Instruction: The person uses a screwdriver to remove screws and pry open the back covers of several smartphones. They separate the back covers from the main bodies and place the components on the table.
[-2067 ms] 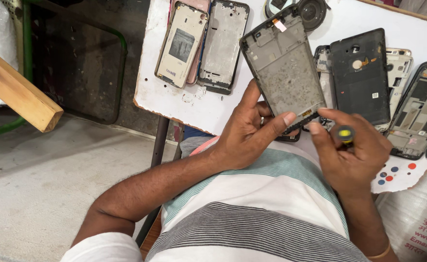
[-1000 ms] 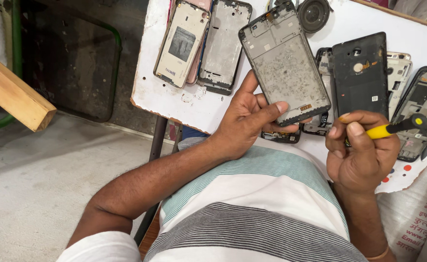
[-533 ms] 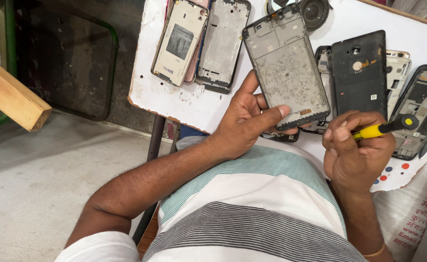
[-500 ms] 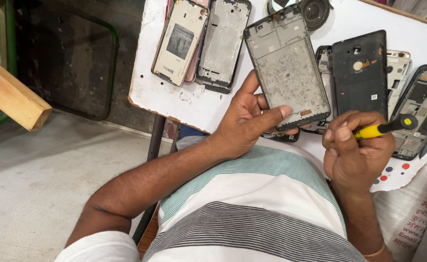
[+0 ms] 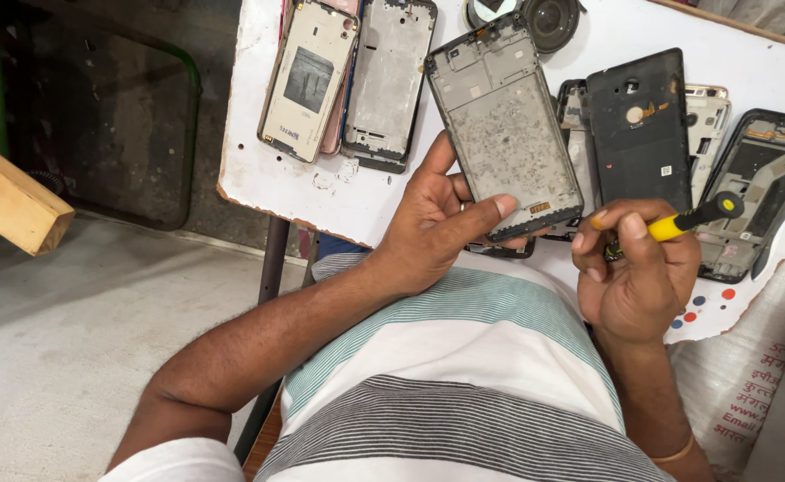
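My left hand [image 5: 441,223] grips the lower end of a grey phone frame [image 5: 504,125], thumb across its bottom edge, holding it tilted over the white table [image 5: 267,170]. My right hand [image 5: 633,272] is closed around a small screwdriver with a yellow shaft and a black cap [image 5: 691,217]. The screwdriver lies sideways in the fingers, its cap pointing right, and its tip is hidden inside the hand. The right hand sits just right of the frame's lower corner, not touching it.
Other phone parts lie on the table: a beige back cover [image 5: 307,80], a silver frame [image 5: 388,80], a black back cover [image 5: 638,125] and an open frame [image 5: 763,187] at the right. A wooden beam [image 5: 8,201] juts in at left over the concrete floor.
The right hand turned the screwdriver from upright beside the frame to sideways with its cap pointing right. The left hand kept its hold on the frame, which shifted slightly.
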